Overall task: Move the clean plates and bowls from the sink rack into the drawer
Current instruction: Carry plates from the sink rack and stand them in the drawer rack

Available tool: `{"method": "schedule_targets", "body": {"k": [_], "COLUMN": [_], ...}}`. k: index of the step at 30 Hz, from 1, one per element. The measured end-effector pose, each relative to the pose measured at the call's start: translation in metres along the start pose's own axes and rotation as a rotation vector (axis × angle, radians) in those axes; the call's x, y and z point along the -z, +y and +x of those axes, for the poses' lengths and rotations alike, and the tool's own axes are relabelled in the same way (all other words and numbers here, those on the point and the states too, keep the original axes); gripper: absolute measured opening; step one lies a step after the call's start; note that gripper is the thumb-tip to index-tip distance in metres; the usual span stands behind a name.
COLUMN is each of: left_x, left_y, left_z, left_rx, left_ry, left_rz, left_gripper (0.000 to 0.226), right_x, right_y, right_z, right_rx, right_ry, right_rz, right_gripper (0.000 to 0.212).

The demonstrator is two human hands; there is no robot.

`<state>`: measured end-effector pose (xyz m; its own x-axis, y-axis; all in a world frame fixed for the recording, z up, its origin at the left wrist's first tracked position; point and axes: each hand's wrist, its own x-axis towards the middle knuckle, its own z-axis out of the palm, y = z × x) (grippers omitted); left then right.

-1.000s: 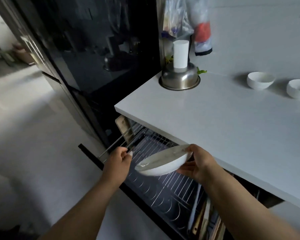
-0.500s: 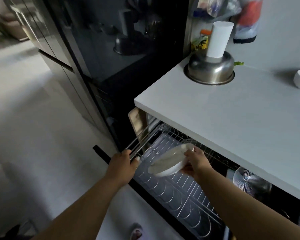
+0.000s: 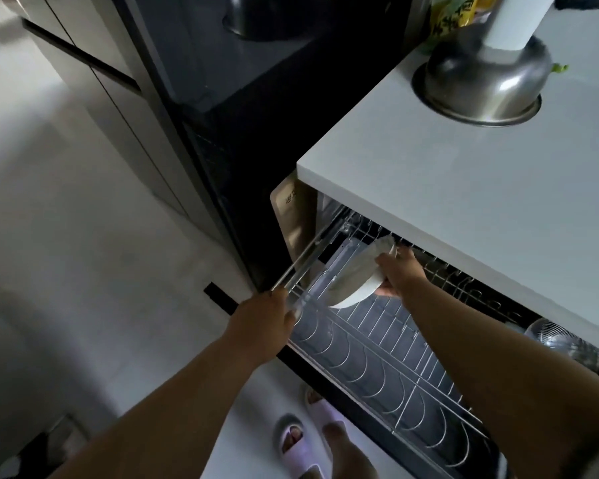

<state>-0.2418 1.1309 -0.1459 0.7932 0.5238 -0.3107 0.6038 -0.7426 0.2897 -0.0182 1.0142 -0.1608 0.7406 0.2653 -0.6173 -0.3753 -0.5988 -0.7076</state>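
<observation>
A pulled-out drawer with a wire dish rack [image 3: 377, 344] sits under the white counter [image 3: 464, 198]. My right hand [image 3: 400, 271] holds a white plate [image 3: 353, 276] tilted steeply on edge, low over the rack's far left end, near the wires. Whether the plate touches them I cannot tell. My left hand [image 3: 261, 323] is closed on the drawer's metal side rail [image 3: 301, 261] at the front left corner. The rack's curved wire slots in front of the plate hold nothing.
An upturned steel bowl [image 3: 481, 84] with a white cylinder on it stands on the counter's back left. A metal wire strainer [image 3: 561, 340] lies in the drawer's right part. A dark glossy appliance [image 3: 256, 98] stands left of the counter. My slippered feet [image 3: 308, 440] are below the drawer front.
The plate has gone from nearly flat to steeply on edge and moved down and back into the rack's left end. My view has tipped downward. My left hand stays on the rail.
</observation>
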Motion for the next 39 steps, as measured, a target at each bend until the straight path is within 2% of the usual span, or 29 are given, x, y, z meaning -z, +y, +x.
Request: {"method": "schedule_targets", "body": {"k": [4, 7, 11, 18, 21, 25, 32, 36, 39], "left_x": [-0.003, -0.006, -0.01, -0.01, -0.011, -0.013, -0.014, -0.015, -0.016], "left_y": [-0.008, -0.011, -0.012, -0.014, -0.013, -0.014, -0.014, -0.015, -0.017], "left_z": [0.013, 0.024, 0.028, 0.033, 0.035, 0.035, 0.032, 0.03, 0.029], "left_rx": [0.01, 0.034, 0.078, 0.075, 0.091, 0.091, 0.081, 0.069, 0.047], "left_ry": [0.047, 0.064, 0.043, 0.016, -0.006, -0.004, -0.012, -0.007, 0.016], "left_rz": [0.144, 0.195, 0.156, 0.157, 0.165, 0.163, 0.211, 0.224, 0.225], "left_gripper": [0.044, 0.044, 0.045, 0.047, 0.048, 0.049, 0.049, 0.05, 0.05], "right_x": [-0.016, -0.027, -0.039, -0.055, -0.062, -0.07, -0.083, -0.087, -0.089], "right_y": [-0.008, -0.01, -0.012, -0.025, -0.027, -0.032, -0.039, -0.042, -0.038], "right_z": [0.03, 0.049, 0.067, 0.084, 0.091, 0.103, 0.112, 0.114, 0.114], "right_rx": [0.016, 0.004, -0.019, 0.016, 0.027, -0.012, -0.019, -0.028, -0.003], "right_ry": [-0.002, -0.008, -0.001, -0.027, -0.039, -0.015, 0.009, 0.019, 0.04], "right_rz": [-0.089, -0.078, -0.08, -0.177, -0.203, -0.226, -0.309, -0.318, -0.308], "right_gripper": [0.061, 0.058, 0.045, 0.044, 0.036, 0.051, 0.066, 0.064, 0.076]}}
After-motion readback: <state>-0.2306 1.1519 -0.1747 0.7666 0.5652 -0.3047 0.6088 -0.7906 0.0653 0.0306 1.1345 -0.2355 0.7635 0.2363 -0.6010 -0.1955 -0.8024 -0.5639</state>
